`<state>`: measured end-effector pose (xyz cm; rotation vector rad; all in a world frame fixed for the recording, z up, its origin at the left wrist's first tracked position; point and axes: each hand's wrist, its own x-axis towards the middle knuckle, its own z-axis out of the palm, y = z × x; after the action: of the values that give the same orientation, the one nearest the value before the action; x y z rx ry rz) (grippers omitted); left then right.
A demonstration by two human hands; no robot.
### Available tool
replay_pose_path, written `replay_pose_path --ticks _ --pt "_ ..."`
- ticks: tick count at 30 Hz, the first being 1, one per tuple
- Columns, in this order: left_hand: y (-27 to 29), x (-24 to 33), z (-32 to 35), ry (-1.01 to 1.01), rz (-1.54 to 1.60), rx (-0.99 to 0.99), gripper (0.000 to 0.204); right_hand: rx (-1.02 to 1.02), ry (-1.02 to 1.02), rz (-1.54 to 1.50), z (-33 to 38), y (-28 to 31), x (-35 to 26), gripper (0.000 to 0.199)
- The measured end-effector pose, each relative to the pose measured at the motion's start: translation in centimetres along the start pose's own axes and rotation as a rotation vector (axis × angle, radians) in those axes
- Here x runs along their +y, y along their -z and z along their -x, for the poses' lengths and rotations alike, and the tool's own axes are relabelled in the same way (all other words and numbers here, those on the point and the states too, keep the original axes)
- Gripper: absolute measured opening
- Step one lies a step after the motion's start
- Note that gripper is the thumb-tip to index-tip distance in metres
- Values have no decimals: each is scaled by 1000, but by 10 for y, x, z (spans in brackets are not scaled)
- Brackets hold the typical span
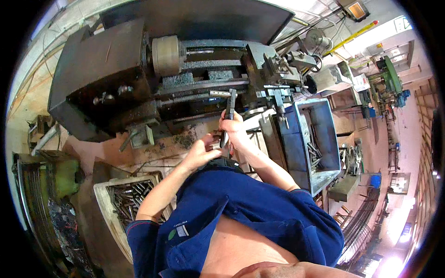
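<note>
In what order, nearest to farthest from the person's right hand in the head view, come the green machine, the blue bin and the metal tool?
1. Metal tool: gripped in the right hand.
2. Blue bin: to the hand's right.
3. Green machine: far off, upper right.

The person wears a deep navy-blue short-sleeved shirt (266,187) in soft, creased cloth. Its chest bears a small green leaf emblem (172,235). Just right of the leaf emblem sits a whitish, roughly square patch (181,230), and a short row of tiny pale lettering (180,223) runs just above it. Left of the emblem, the left sleeve (141,238) ends in a cuff edged with a thin red line. Well to the emblem's right, the collar (282,231) lies open in a wide V. Above the emblem, past the sleeves, both forearms are bare, as are the left hand (202,152) and right hand (234,129).
</note>
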<state>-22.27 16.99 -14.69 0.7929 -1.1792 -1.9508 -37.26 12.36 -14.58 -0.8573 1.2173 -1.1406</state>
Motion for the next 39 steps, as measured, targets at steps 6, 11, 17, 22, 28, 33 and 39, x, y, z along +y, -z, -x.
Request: replay_pose_path --ticks 6,11,17,22,28,33,39 --pt "6 -36 -70 -148 -302 20 68 72 -4 -123 -46 1 -18 8" --pt "9 -29 -135 106 -4 85 61 54 78 -34 -100 20 -22 16" --pt "7 -9 -174 88 61 141 63 -73 2 116 -137 32 -47 33" --pt "11 -3 -181 81 157 84 74 -74 69 264 -156 33 -42 25" --pt "19 -3 -182 63 279 69 73 -71 -34 288 -156 17 -63 24" --pt "31 -7 -172 -2 262 80 69 -61 -54 372 -158 2 -54 22" --pt "45 9 -152 4 228 161 52 -79 -33 436 -159 -31 -50 20"
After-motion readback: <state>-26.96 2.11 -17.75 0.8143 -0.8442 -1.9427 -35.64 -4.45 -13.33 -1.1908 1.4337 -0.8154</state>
